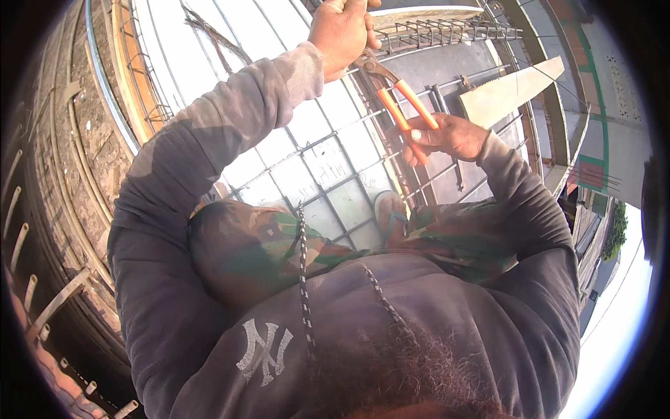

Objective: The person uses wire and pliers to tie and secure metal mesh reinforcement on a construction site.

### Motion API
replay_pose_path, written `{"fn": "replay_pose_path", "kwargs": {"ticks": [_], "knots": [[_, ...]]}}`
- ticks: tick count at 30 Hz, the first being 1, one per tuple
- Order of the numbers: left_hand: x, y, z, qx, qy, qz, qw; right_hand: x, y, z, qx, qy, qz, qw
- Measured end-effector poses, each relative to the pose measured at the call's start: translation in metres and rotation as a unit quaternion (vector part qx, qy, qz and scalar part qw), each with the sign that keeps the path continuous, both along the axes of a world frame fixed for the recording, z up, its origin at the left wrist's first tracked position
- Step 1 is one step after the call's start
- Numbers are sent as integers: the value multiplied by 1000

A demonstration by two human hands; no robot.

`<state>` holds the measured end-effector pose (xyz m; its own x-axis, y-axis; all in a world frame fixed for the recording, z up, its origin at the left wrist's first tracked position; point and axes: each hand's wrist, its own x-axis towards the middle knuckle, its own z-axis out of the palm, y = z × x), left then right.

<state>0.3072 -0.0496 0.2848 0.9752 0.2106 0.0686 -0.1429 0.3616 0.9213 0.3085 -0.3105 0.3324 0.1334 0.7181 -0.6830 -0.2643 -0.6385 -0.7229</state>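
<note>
My right hand is wrapped round the orange handles of a pair of pincers. The handles stand a little apart, and the dark metal jaws point up and away toward my left hand. Beyond those jaws, at the top edge, my left hand is closed with its fingers curled. Whatever it may hold is hidden. A grid of steel rebar runs beneath both hands over pale marked panels. A long rebar cage with tied stirrups extends to the right behind the left hand.
A wooden board slants beyond my right hand. Loose tie wires lie on the panels at the upper left. Timber planks and several bars line the left side. My camouflage-clad knees are bent close over the rebar.
</note>
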Motion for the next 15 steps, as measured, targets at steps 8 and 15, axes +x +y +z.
{"fn": "replay_pose_path", "kwargs": {"ticks": [8, 15], "knots": [[56, -60, 53, 99, -37, -5, 994, 63, -163, -12, -78, -156, -139, 975], [-67, -64, -85, 129, 384, -142, 903, -7, -202, -200, -141, -483, -97, 859]]}}
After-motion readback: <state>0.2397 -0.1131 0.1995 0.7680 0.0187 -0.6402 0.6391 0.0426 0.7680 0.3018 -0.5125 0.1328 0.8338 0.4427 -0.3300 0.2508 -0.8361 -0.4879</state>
